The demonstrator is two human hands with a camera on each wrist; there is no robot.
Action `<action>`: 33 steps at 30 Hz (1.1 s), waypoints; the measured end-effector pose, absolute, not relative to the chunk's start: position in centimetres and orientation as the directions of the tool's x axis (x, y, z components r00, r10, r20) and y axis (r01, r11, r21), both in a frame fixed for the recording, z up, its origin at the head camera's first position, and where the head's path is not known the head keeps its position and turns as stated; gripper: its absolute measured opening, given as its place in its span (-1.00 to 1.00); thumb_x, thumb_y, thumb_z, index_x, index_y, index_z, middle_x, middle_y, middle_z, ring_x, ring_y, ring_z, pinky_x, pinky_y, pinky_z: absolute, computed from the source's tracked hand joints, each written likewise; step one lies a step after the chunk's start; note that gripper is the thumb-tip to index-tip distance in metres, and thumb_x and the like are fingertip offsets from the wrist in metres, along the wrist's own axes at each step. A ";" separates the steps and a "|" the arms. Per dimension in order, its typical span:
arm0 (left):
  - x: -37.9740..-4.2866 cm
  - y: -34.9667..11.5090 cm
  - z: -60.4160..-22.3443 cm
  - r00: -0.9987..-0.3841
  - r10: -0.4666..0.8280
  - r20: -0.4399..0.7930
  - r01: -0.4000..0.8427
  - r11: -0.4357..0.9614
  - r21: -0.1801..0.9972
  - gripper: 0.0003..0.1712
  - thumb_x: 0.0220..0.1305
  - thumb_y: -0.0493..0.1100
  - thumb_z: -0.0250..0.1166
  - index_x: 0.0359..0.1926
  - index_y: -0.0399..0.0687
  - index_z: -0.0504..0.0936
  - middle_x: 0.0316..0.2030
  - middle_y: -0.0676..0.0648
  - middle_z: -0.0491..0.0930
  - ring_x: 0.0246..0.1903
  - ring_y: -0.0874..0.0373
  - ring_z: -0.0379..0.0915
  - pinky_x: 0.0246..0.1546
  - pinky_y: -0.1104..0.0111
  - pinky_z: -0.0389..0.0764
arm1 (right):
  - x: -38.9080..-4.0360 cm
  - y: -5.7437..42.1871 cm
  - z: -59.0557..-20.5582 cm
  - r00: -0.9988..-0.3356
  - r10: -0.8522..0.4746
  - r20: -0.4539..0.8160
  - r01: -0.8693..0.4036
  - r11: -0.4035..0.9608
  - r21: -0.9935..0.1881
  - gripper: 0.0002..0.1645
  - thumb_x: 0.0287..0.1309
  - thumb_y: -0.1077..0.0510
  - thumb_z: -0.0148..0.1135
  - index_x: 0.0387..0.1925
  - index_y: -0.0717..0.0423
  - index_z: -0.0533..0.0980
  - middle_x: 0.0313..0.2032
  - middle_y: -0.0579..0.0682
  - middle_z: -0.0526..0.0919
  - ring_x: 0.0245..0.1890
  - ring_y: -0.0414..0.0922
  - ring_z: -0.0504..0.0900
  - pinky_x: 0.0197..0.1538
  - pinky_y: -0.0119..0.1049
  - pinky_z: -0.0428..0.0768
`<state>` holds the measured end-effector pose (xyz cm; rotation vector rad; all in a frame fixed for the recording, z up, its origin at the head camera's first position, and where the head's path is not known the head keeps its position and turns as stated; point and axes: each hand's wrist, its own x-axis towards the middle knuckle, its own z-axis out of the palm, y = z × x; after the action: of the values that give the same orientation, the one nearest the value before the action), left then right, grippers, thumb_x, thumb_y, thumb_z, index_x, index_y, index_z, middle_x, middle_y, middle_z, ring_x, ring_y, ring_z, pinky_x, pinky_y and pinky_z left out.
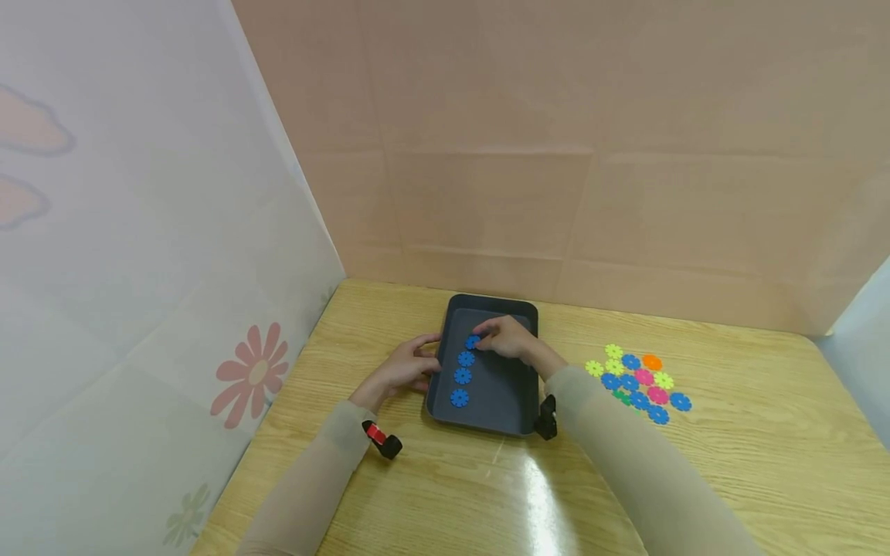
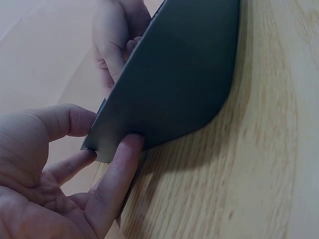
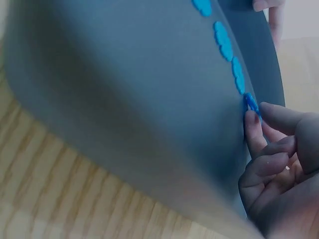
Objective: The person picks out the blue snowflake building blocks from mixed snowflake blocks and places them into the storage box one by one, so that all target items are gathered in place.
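Note:
A dark grey tray [image 1: 497,401] lies on the wooden table. My left hand [image 1: 403,366] grips its left rim; in the left wrist view the thumb lies over the edge and fingers press the outer wall [image 2: 184,74]. Over the tray's far left part, my right hand [image 1: 509,338] pinches a blue flower-shaped disc [image 1: 472,341] between thumb and finger. In the right wrist view this disc [image 3: 252,104] is tilted, close to the end of a row. Below it in the head view, the other blue discs [image 1: 462,376] lie flat in a line along the tray's left side.
Right of the tray, a loose group of flower-shaped discs lies on the table [image 1: 751,432]: blue [image 1: 681,401], yellow [image 1: 614,367], pink [image 1: 657,395], green [image 1: 622,397] and orange [image 1: 652,362]. A covered wall [image 1: 487,193] stands behind, a flower-patterned one [image 1: 174,309] at left.

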<state>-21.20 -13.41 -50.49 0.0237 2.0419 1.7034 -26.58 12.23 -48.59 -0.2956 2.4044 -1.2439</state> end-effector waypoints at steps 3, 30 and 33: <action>-21.1 -13.4 -50.5 -0.887 0.309 -0.344 -0.282 0.230 0.932 -0.17 0.29 -0.27 0.32 0.56 0.05 0.32 0.02 -0.26 0.61 -0.18 -0.03 0.65 -0.36 0.15 0.76 | -26.6 12.4 -48.7 -0.892 -0.366 -0.267 0.006 0.579 -0.815 -0.58 0.32 0.18 0.37 0.17 0.20 0.65 -0.04 0.11 0.73 -0.02 0.01 0.64 0.09 -0.05 0.60; -21.1 -13.4 -50.5 -0.888 0.313 -0.337 -0.273 0.230 0.934 -0.16 0.28 -0.27 0.33 0.57 0.05 0.32 0.01 -0.25 0.60 -0.19 -0.02 0.64 -0.36 0.18 0.75 | -25.2 17.2 -45.9 -0.910 -0.376 -0.174 -0.068 0.549 -0.833 -0.45 0.39 0.00 0.32 0.29 0.18 0.57 0.18 0.14 0.63 0.10 0.09 0.64 0.18 0.14 0.57; -21.2 -13.4 -50.5 -0.890 0.306 -0.338 -0.275 0.232 0.933 -0.17 0.29 -0.27 0.33 0.56 0.07 0.33 0.02 -0.24 0.59 -0.18 -0.02 0.64 -0.36 0.18 0.75 | -25.0 18.4 -45.2 -0.910 -0.376 -0.173 -0.061 0.535 -0.843 -0.44 0.40 -0.03 0.32 0.30 0.15 0.56 0.19 0.16 0.61 0.13 0.14 0.61 0.18 0.14 0.56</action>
<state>-21.17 -13.40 -50.50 0.0290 2.0561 1.7001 -24.98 18.43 -45.22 -0.3608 2.4429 -1.3223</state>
